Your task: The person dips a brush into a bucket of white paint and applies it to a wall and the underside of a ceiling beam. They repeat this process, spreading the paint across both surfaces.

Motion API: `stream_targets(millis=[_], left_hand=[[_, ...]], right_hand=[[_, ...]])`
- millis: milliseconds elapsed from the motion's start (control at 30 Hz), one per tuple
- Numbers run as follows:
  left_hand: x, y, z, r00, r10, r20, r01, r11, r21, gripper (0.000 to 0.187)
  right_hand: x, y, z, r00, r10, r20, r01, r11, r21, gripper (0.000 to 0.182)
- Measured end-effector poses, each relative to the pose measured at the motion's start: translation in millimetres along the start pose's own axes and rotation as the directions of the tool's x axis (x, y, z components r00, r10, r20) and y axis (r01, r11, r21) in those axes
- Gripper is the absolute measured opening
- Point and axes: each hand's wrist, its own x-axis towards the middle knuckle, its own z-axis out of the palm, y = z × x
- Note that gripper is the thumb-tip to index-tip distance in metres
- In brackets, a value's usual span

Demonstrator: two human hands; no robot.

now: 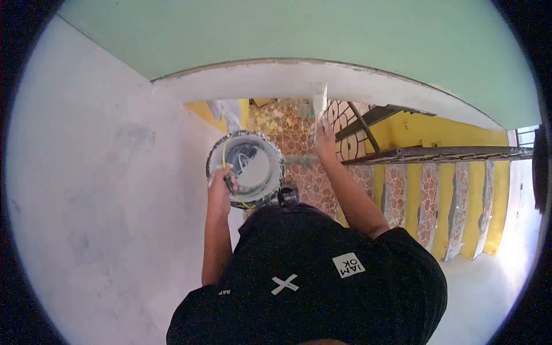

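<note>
My left hand point(221, 183) is closed around the thin yellow handle of a paint bucket point(214, 158), at the left of my body. The bucket's rim is crusted with dark and pale splashes, and pale paint point(257, 168) lies inside it. My right hand point(325, 137) is raised in front of me, its fingers wrapped round a paintbrush point(320, 99) smeared with white. The brush points up, its bristles overlapping the white band point(253, 80) below the green surface. Part of the brush handle is hidden by my fingers.
A green surface point(299, 29) spans the top, and a white wall point(98, 172) stands close on my left. Far below are a stone-patterned floor point(310, 181) and steps point(428, 201) with yellow risers. A dark metal railing point(448, 154) crosses at right, beside a patterned metal grille point(348, 144).
</note>
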Motion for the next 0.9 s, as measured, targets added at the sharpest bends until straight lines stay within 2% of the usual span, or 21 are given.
stream_targets(millis=[33,67,100,133,200,233,300,333,400,533,600,633,700,733,833,900], left_hand=[[1.1,-0.3,-3.4,0.999,-0.042,0.023,0.042,0.999,-0.023,0.022],[1.6,-1.1,-2.2,0.996,-0.084,0.044,0.086,0.995,-0.044,0.024],[1.9,0.0,-2.2,0.997,-0.062,0.055,0.062,0.998,-0.015,0.023],[1.2,0.8,-2.5,0.996,-0.055,0.064,0.056,0.998,-0.009,0.023],[0.6,9.5,0.3,0.994,-0.086,0.062,0.085,0.996,0.018,0.024],[1.4,11.5,1.3,0.994,-0.08,0.07,0.078,0.997,0.023,0.024],[2.3,9.8,-1.4,0.992,-0.11,0.062,0.106,0.993,0.054,0.025],[3.4,7.0,-5.2,0.992,-0.105,0.066,0.101,0.993,0.061,0.025],[5.5,4.9,-10.8,0.985,-0.117,0.127,0.115,0.993,0.02,0.024],[14.5,1.4,-6.5,0.982,-0.183,0.042,0.178,0.979,0.098,0.022],[24.9,-4.2,-11.6,0.978,-0.205,0.046,0.198,0.972,0.125,0.022],[31.3,-6.7,-14.6,0.977,-0.211,0.039,0.205,0.97,0.13,0.023],[38.3,-4.7,-12.6,0.98,-0.192,0.053,0.183,0.974,0.135,0.023],[40.2,-3.3,-13.1,0.978,-0.202,0.05,0.194,0.972,0.136,0.023],[35.2,5.8,-7.8,0.983,-0.18,0.032,0.174,0.976,0.133,0.021],[30.8,6.4,-6.9,0.984,-0.176,0.039,0.17,0.979,0.112,0.021]], right_hand=[[9.0,29.5,-1.0,0.991,-0.112,-0.068,0.097,0.977,-0.192,0.028],[14.0,22.4,2.5,0.967,-0.229,-0.115,0.17,0.909,-0.381,0.028],[12.8,14.7,3.4,0.947,-0.278,-0.162,0.168,0.855,-0.49,0.027],[11.4,9.6,7.6,0.943,-0.286,-0.171,0.171,0.856,-0.487,0.027],[16.2,3.4,18.7,0.86,-0.341,-0.381,0.16,0.887,-0.433,0.019],[20.6,3.8,25.9,0.854,-0.346,-0.389,0.165,0.888,-0.429,0.019],[30.4,24.4,36.1,0.726,-0.441,-0.527,0.219,0.876,-0.43,0.022],[33.0,28.5,37.8,0.722,-0.44,-0.534,0.221,0.878,-0.425,0.022],[37.0,19.7,44.0,0.74,-0.437,-0.51,0.161,0.852,-0.497,0.028],[63.7,5.5,40.9,0.797,-0.361,-0.484,0.161,0.9,-0.406,0.03],[71.2,21.0,35.5,0.808,-0.398,-0.435,0.103,0.822,-0.56,0.028],[70.4,29.0,28.5,0.811,-0.384,-0.441,0.082,0.822,-0.564,0.028],[66.0,35.7,15.5,0.93,-0.088,-0.357,-0.109,0.862,-0.496,0.026],[59.9,39.0,12.8,0.93,-0.079,-0.359,-0.119,0.859,-0.499,0.026],[41.0,11.3,14.0,0.914,-0.102,-0.393,-0.122,0.854,-0.505,0.027],[34.2,-15.1,16.5,0.862,-0.234,-0.45,0.087,0.942,-0.323,0.033]])
